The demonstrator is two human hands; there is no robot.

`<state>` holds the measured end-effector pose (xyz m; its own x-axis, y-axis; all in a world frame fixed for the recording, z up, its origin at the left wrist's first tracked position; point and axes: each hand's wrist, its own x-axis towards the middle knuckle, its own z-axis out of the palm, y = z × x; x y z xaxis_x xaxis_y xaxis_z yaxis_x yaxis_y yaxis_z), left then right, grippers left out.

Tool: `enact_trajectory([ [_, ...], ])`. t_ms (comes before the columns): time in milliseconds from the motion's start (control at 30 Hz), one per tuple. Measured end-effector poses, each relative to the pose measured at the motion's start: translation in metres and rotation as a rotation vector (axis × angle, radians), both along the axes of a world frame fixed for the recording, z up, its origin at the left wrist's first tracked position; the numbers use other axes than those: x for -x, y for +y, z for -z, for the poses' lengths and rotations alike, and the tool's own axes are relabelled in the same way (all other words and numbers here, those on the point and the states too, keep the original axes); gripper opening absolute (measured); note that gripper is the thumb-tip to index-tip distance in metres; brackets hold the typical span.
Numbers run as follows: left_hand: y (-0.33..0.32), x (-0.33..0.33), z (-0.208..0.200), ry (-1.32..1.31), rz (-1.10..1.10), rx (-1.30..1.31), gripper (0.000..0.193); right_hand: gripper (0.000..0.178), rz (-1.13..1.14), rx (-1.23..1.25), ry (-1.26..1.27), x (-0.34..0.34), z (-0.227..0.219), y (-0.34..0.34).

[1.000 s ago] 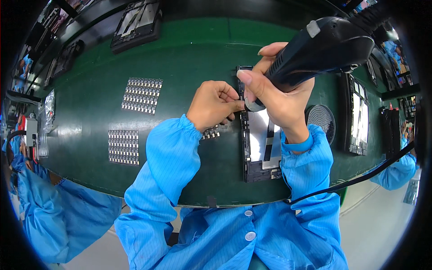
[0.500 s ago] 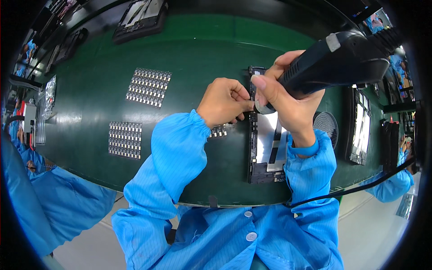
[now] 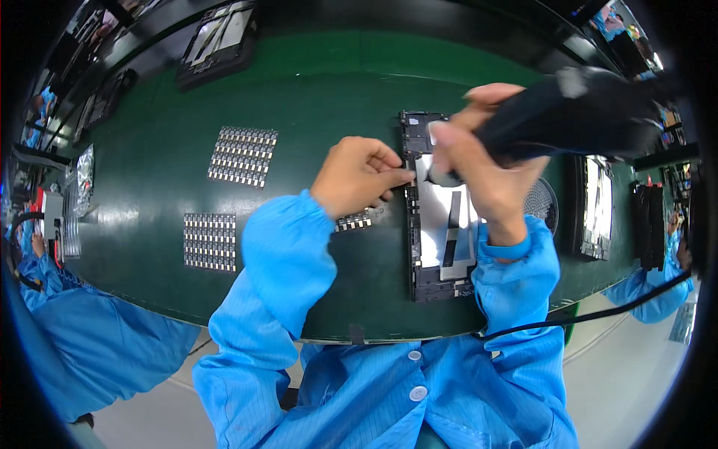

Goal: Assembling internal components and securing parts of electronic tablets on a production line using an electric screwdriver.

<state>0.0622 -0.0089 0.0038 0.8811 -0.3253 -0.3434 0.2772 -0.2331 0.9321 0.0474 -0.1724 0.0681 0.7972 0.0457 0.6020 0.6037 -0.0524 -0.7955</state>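
We see an opened black device frame (image 3: 428, 290) lying right of centre on the green desk (image 3: 314, 105), its lower end towards the near edge, with a silvery panel (image 3: 434, 243) and a dark strip (image 3: 452, 224) inside it. At its left long edge we find the left hand (image 3: 353, 178), fingers curled and thumb tip against the frame; the fingertips are too small in view for us to tell whether they pinch a part. The right hand, (image 3: 490, 176) apart from the left, is wrapped around a blurred black handheld tool (image 3: 561, 116), whose grey tip is by the upper part of the panel.

Near the left wrist we see a partly covered sheet of small parts (image 3: 354, 221); two fuller sheets (image 3: 243, 157) lie further towards the desk's left edge. A round mesh dish (image 3: 541, 206) and a second device (image 3: 595, 206) lie towards the right edge, and a third device (image 3: 217, 45) by the far left corner.
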Motion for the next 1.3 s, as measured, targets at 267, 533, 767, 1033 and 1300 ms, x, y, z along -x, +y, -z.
enact_trajectory([
  [267,0.083,0.069,-0.016,-0.581,-0.070,-0.671,0.047,0.051,0.183,-0.148,-0.044,0.033,-0.007,-0.133],
  [533,0.070,0.071,-0.015,-0.459,-0.030,-0.682,0.038,0.032,0.326,-0.275,0.038,0.042,0.025,-0.161],
  [767,0.088,0.065,-0.021,-0.065,-0.157,-0.214,0.029,0.027,0.322,-0.244,0.054,0.041,0.027,-0.161],
  [1033,0.077,0.070,-0.011,-0.627,-0.129,-0.769,0.019,0.032,0.254,-0.189,0.097,0.036,0.027,-0.151],
  [1300,0.065,0.077,-0.017,-1.006,-0.050,-0.860,0.018,0.030,0.253,-0.160,0.095,0.034,0.032,-0.149],
])
